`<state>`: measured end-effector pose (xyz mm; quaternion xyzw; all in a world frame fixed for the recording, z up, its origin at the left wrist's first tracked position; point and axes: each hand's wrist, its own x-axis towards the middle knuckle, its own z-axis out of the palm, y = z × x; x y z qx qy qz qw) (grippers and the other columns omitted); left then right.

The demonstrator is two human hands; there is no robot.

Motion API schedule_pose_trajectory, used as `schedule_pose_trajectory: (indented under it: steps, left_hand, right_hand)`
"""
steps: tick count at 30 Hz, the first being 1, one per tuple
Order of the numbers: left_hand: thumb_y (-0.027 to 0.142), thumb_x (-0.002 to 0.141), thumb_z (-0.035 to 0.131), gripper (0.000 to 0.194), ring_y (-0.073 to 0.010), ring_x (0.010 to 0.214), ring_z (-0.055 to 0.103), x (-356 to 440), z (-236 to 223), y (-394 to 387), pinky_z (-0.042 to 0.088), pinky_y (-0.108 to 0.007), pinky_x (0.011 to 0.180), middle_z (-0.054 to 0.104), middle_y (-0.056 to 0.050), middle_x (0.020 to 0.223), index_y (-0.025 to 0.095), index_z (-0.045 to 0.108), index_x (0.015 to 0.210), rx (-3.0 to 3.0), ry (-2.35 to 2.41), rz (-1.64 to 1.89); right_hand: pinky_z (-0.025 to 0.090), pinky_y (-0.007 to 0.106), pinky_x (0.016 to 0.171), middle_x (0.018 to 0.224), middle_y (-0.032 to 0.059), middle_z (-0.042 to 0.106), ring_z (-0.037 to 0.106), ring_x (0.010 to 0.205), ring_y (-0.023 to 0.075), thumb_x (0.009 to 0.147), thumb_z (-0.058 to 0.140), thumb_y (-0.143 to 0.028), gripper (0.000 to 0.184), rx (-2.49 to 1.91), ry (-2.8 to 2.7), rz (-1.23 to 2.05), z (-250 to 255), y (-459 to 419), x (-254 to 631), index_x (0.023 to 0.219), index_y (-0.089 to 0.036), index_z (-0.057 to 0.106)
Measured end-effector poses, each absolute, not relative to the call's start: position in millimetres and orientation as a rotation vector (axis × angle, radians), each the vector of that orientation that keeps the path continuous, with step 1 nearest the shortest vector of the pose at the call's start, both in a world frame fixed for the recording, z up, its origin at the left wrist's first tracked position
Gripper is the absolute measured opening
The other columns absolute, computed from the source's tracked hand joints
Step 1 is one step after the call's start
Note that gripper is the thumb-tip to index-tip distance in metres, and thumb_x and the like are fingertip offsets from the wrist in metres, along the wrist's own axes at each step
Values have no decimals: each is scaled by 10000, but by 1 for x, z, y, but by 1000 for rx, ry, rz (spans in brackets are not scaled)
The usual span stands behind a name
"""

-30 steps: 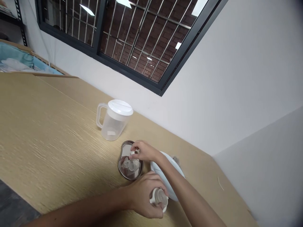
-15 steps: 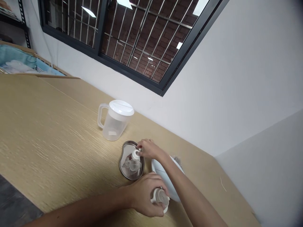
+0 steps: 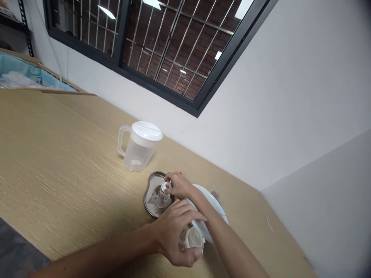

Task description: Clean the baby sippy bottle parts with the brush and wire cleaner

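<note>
A metal kidney dish [image 3: 146,204] sits on the wooden table, holding clear plastic funnel-shaped parts [image 3: 162,200]. Reaching over it, my right hand [image 3: 178,185] has its fingers closed at a white plastic collar [image 3: 166,187] above those parts. Nearer me, my left hand [image 3: 178,235] curls round a clear plastic piece with a white collar [image 3: 194,237]. Its thumb lies along the near side, and its upper fingers stretch over the top in a loose grip. Behind my right forearm is a pale blue bowl [image 3: 217,202], partly covered by it.
A lidded translucent jug [image 3: 137,152] stands beyond the dish, near the wall. A box lined with blue material [image 3: 26,73] is at the far left. A thin pale strip [image 3: 269,224] lies on the table at right. A barred window [image 3: 174,46] is above.
My left hand has loosened its fingers and spread them round the clear piece. My right hand has moved slightly at the collar over the dish, and the view has shifted a little.
</note>
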<state>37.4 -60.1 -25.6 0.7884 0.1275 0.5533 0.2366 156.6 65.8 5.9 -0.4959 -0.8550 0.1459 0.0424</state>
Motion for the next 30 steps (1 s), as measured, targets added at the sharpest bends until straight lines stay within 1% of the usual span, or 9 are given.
schedule_pose_trajectory:
  steps: [4, 6, 9, 11, 16, 20, 23, 27, 30]
  left_hand:
    - [349, 744, 551, 434, -280, 963, 596, 17, -15, -39, 438, -459, 910, 645, -110, 1033, 197, 536, 1151, 2113, 455, 1808]
    - [323, 745, 584, 477, -297, 1073, 571, 4, -10, -24, 414, -464, 952, 613, -125, 1148, 200, 503, 1198, 2079, 707, 1856]
    - [334, 684, 724, 613, -319, 1173, 540, -15, -5, -3, 390, -462, 998, 583, -136, 1220, 199, 479, 1228, 2077, 1026, 1778]
    - [420, 675, 794, 685, -323, 1187, 550, -25, -3, 8, 379, -462, 999, 594, -133, 1246, 203, 486, 1248, 2107, 1120, 1686]
    - [548, 670, 837, 635, -298, 1140, 599, -33, -3, 19, 370, -432, 987, 674, -79, 1192, 237, 598, 1169, 2106, 1117, 1496]
    - [551, 647, 862, 555, -279, 1080, 625, -32, 0, 18, 373, -420, 996, 733, -47, 1097, 246, 685, 1075, 2054, 1038, 1498]
    - [518, 616, 892, 539, -271, 1041, 640, -32, 4, 17, 410, -413, 983, 747, -59, 1063, 232, 715, 1037, 1965, 973, 1538]
    - [432, 642, 887, 472, -240, 953, 656, -34, 9, 17, 484, -362, 887, 740, -62, 1013, 203, 721, 1020, 1800, 891, 1580]
    - [407, 650, 875, 480, -229, 952, 641, -35, 9, 21, 496, -346, 866, 731, -45, 989, 194, 716, 1049, 1664, 955, 1611]
  right_hand:
    - [391, 403, 946, 995, 61, 680, 582, 945, 214, 686, 770, -318, 444, -1438, -2319, 678, 26, 64, 168, 1084, -185, 627]
    - [439, 370, 882, 1016, 69, 681, 597, 922, 201, 728, 740, -403, 535, -1368, -2157, 840, 37, 60, 175, 1187, -180, 579]
    - [462, 342, 823, 1006, 67, 690, 620, 898, 194, 797, 679, -505, 555, -1263, -1933, 1053, 46, 49, 180, 1242, -197, 558]
    - [466, 334, 790, 1019, 76, 691, 624, 889, 199, 813, 660, -535, 539, -1199, -1808, 1154, 47, 41, 180, 1234, -208, 579]
    - [484, 340, 791, 1105, 90, 690, 626, 942, 226, 773, 700, -529, 514, -1074, -1630, 1335, 40, 25, 171, 1183, -227, 626]
    - [498, 363, 818, 1124, 95, 701, 630, 984, 251, 757, 712, -534, 489, -1023, -1591, 1393, 38, 20, 163, 1136, -229, 658]
    - [507, 368, 811, 1122, 96, 701, 629, 993, 256, 766, 694, -563, 490, -1016, -1599, 1372, 39, 19, 159, 1121, -227, 662]
    - [512, 362, 823, 1138, 107, 689, 628, 995, 239, 881, 507, -652, 530, -1061, -1663, 1274, 38, 22, 158, 1162, -219, 630]
    - [499, 334, 772, 1095, 96, 688, 629, 912, 205, 935, 412, -632, 515, -1157, -1775, 1155, 36, 29, 158, 1155, -216, 622]
